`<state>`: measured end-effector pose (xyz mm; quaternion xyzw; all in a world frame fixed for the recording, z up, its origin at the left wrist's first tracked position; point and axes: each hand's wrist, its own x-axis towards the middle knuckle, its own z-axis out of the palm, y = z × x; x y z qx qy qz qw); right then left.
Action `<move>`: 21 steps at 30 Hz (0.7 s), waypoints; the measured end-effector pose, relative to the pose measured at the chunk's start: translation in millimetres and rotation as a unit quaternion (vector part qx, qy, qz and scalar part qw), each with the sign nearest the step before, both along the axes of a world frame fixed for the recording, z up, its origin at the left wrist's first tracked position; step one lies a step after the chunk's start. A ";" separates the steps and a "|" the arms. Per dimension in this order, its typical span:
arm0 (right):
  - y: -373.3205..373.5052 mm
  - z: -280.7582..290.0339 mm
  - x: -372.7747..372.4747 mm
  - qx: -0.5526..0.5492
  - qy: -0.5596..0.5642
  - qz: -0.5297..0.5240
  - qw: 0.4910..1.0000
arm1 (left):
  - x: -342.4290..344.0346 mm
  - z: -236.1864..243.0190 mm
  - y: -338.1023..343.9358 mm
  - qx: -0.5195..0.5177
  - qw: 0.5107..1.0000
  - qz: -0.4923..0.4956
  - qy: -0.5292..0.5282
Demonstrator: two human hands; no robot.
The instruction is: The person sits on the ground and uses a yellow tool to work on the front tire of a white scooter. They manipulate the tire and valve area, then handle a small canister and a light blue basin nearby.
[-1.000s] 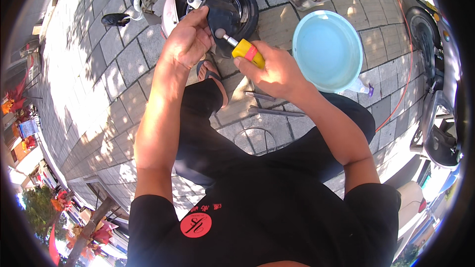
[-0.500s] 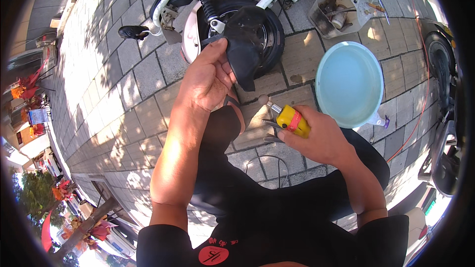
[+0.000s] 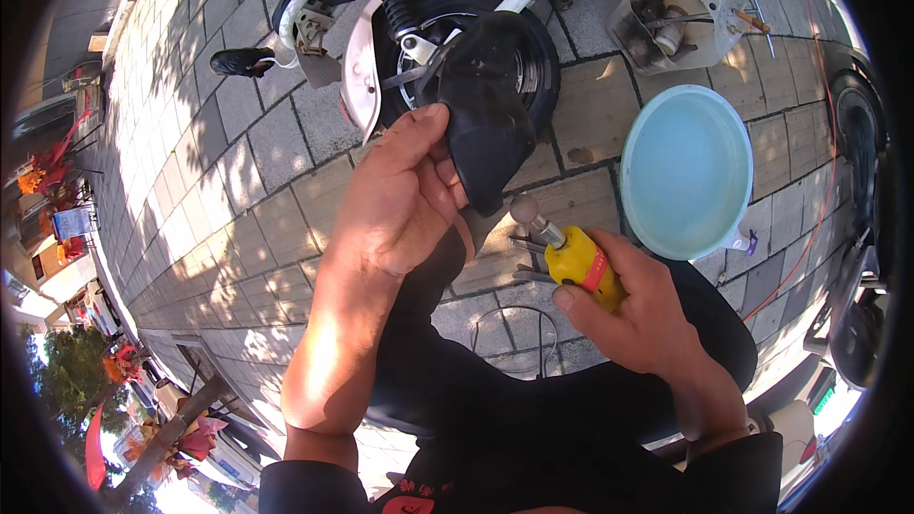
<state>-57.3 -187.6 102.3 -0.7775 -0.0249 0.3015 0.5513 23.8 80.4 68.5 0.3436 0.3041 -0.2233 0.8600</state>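
My left hand [image 3: 400,190] pinches the edge of a flattened black rubber inner tube [image 3: 486,124] between thumb and fingers. The tube hangs in front of the scooter's wheel [image 3: 545,86], and its far end cannot be told from the dark tyre. In my right hand [image 3: 643,309] is a yellow hand grinder [image 3: 576,262] with a red band, its thumb and fingers wrapped round the body. The grinder's round grinding tip [image 3: 524,208] points up and left, just below the tube's lower end, with a small gap seemingly between them.
A pale blue basin [image 3: 625,176] of water stands right of the wheel. Behind it is a translucent tool bin [image 3: 626,46] with pliers on its rim. A thin dark loop [image 3: 473,328] and grey metal prongs [image 3: 529,276] lie on the paving. A red hose [image 3: 826,124] runs along the right.
The grinder has swung to a steeper angle, and its tip is closer to the tube's lower end. The tube has tilted slightly in my left hand. The whole view has shifted a little.
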 end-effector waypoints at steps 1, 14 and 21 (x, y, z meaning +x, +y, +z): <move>2.4 0.2 2.8 0.000 -0.008 -0.007 1.000 | 2.5 2.0 -3.1 0.006 1.000 0.002 -0.003; 26.5 -13.4 14.0 -0.010 -0.047 -0.089 0.995 | 3.2 -11.7 -7.0 -0.050 0.994 -0.059 -0.075; 28.6 -16.4 17.6 -0.045 -0.033 -0.096 0.994 | 0.3 -5.7 -8.4 -0.032 0.996 -0.056 -0.059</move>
